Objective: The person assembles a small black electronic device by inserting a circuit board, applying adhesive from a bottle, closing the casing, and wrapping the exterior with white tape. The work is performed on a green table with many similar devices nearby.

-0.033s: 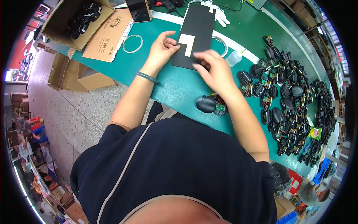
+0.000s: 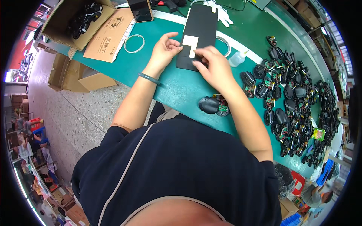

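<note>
A long black sheet lies on the green table in front of me, with cream-white sticker pieces on its near half. My left hand is at the sheet's left edge, fingers loosely bent and apart, thumb tip by the edge. Over the sheet's near right part, my right hand has its thumb and index finger apart, the index tip by the lower end of the white pieces. Nothing shows between its fingers. A black rounded housing with wires and a green circuit board sits below my right hand.
Many similar black wired housings cover the table's right side. A clear bottle, a tape roll and a white glove lie right of the sheet. To the left are a white ring, cardboard, an open carton and a phone.
My right hand has shifted slightly left, its fingertips nearer the white pieces. The black sheet's near end has moved a little to the right. My left hand stays nearly in place.
</note>
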